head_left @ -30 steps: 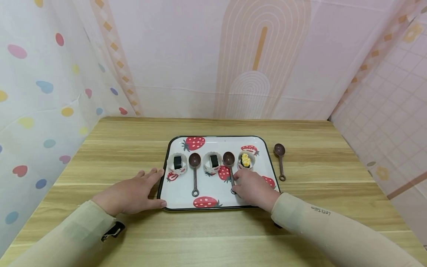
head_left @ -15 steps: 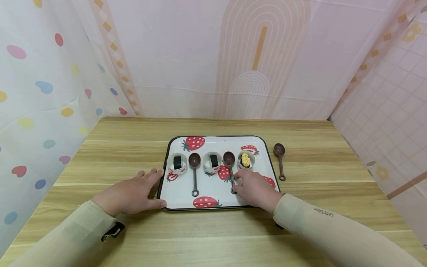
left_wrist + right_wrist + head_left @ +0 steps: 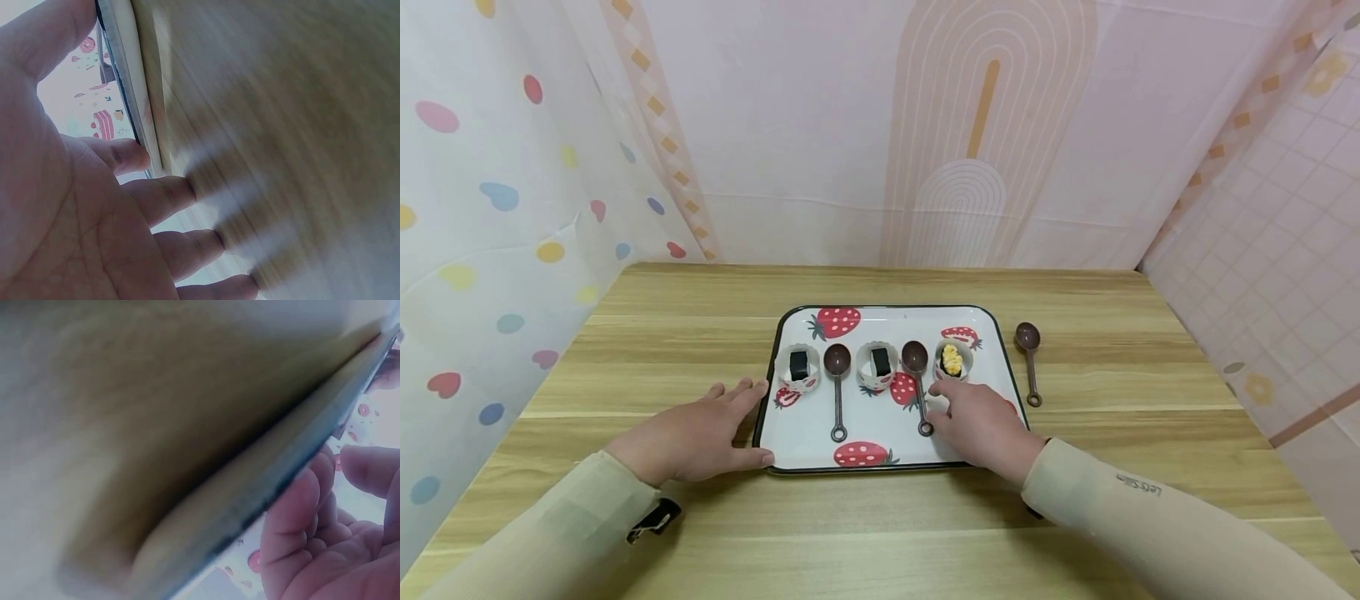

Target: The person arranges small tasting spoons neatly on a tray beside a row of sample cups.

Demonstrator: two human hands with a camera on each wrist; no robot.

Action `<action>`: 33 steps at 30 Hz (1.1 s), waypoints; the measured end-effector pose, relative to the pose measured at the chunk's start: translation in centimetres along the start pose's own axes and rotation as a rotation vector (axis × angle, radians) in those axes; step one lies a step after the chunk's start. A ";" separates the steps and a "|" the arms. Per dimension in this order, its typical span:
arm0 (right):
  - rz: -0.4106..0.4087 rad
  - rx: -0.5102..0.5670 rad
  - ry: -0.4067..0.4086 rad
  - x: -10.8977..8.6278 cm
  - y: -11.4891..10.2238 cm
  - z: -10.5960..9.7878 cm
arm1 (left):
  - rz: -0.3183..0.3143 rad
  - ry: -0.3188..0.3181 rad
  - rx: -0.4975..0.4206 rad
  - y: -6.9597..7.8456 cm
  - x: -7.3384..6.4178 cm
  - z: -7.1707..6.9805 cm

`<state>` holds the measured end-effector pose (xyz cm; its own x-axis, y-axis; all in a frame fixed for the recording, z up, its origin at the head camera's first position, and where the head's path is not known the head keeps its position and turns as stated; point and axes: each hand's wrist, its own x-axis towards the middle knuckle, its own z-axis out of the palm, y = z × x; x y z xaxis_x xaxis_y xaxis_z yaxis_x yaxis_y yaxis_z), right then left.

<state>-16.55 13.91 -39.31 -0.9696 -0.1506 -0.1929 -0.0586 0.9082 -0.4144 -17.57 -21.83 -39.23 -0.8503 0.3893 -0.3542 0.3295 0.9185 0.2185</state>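
A white tray [image 3: 797, 433] with printed strawberries and a dark rim lies on the table. My left hand [image 3: 696, 433] rests at its left side, fingers spread, fingertips at the rim. Over the tray's right half, my right hand [image 3: 981, 425] has its thumb and forefinger apart, just right of a brown measuring spoon [image 3: 915, 358]. In the right wrist view its other fingers are loosely curled and hold nothing. A second brown spoon [image 3: 837, 361] lies between a left paper cup [image 3: 808, 384] and a middle paper cup [image 3: 868, 381], each holding a black-wrapped rice piece. Beyond the right hand stands a cup with yellow-topped sushi [image 3: 952, 360].
A third brown spoon [image 3: 1028, 337] lies on the wooden table [image 3: 865, 533], right of the tray. Patterned cloths [image 3: 790, 150] hang behind and at both sides of the table.
My right hand has shifted slightly right, and its thumb and forefinger have come off the handle of the right spoon on the tray. The left hand has stayed in place.
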 end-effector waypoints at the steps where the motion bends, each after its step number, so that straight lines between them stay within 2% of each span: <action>1: -0.011 -0.004 0.011 -0.1 0.0 -0.1 | 0.000 -0.001 -0.001 0.0 0.0 0.0; 7: -0.094 -0.039 0.100 -0.6 0.1 -0.8 | -0.005 -0.005 -0.014 0.0 0.0 0.0; 13: -0.193 -0.117 0.232 -0.8 0.7 -1.2 | 0.001 -0.001 -0.009 -0.1 0.0 0.1; 18: -0.271 -0.135 0.331 -0.7 1.4 -1.4 | 0.001 -0.001 -0.017 -0.1 0.0 0.0; 23: -0.293 -0.116 0.358 -0.5 2.0 -1.5 | 0.002 -0.005 -0.014 -0.1 0.0 0.0; 28: -0.297 -0.145 0.381 -0.2 2.6 -1.6 | 0.005 -0.003 -0.009 0.0 0.0 0.0; 33: -0.277 -0.173 0.355 -0.1 2.9 -1.8 | 0.011 0.003 0.005 0.1 0.0 0.0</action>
<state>-17.06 17.23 -38.92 -0.9314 -0.2808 0.2315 -0.3355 0.9090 -0.2474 -17.54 -21.77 -39.19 -0.8476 0.3992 -0.3495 0.3408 0.9145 0.2181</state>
